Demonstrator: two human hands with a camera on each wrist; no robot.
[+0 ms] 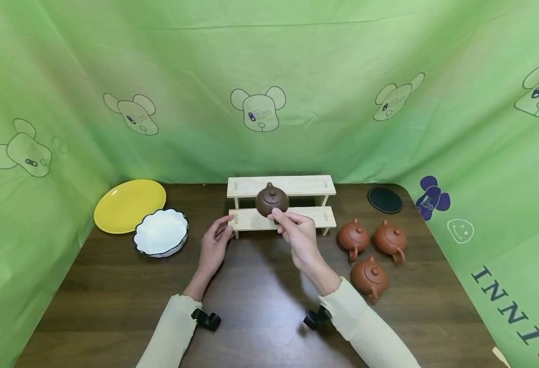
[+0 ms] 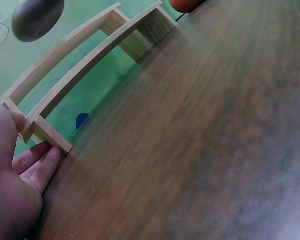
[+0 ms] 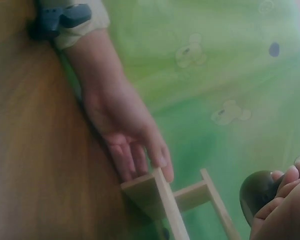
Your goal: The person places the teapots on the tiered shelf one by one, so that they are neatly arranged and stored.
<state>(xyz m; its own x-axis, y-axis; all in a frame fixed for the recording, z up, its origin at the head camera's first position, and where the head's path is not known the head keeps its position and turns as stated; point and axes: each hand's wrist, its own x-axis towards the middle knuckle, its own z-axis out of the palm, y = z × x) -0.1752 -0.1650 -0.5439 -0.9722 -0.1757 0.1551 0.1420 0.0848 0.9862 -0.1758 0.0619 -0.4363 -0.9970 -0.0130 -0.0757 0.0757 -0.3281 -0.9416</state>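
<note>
Pinches a dark brown teapot (image 1: 271, 200) between thumb and fingers of the right hand (image 1: 299, 240), gripping from the side nearest the person, with lid on and spout pointing away. Holds it up in the air, apparently near upright, over a two-tier wooden stand (image 1: 308, 219), without touching either board. Steadies the left end of the stand's lower tier with the left hand (image 1: 214, 245), closed lightly around the corner, with fingers beside the leg. For a good placement, by best judgement: press the stand firmly to guard against sliding or tipping; carry the teapot level, to avoid shedding the lid; come straight down onto the middle of a board; leave room for the spout, especially near the upper tier; settle the base flat and let go only once stable. Farther out on the dark wood tabletop (image 1: 251, 306), find three orange-brown teapots (image 1: 353, 236) grouped right of the stand, with a flat black disc (image 1: 385, 200) behind. To the left, find a scalloped white bowl (image 1: 161, 231) just in front of a yellow plate (image 1: 129, 204). Beyond everything, note a green cloth (image 1: 338, 51) printed with cartoon animal heads.
</note>
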